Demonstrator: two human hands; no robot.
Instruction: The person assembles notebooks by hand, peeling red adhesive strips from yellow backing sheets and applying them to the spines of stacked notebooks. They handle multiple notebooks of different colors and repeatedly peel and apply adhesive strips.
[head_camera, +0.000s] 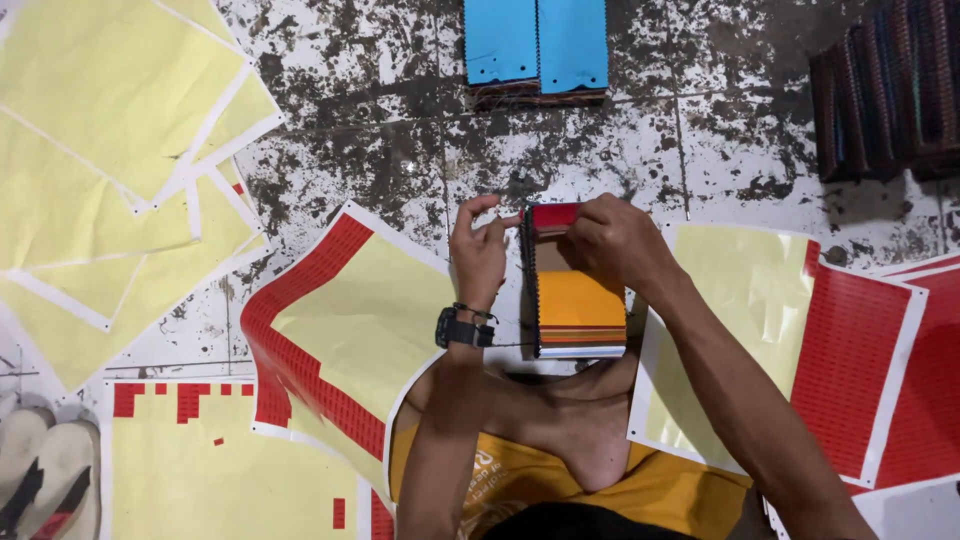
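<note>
Swatch book (578, 305) on knee, centre of view, above stained floor (400, 150). Left hand (480, 250) steadies book's left edge, fingers pinching top corner. Right hand (615, 240) clenched on red strip (553, 215) at book top. Yellow sticker sheets (360, 320) both sides; blue-topped stack (535, 45) beyond.

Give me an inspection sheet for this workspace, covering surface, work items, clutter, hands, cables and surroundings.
Surface: tiled floor, white, heavily stained with black marks.
Job's things: swatch book with orange sample showing and a red strip at its top.
Clutter: yellow backing sheets; red sticker sheets; a partly used sheet.
Grippers: left hand steadies the book's edge; right hand presses the red strip.
Cables: nothing seen.
Surroundings: blue-covered swatch stack; dark swatch stack; sandals.
</note>
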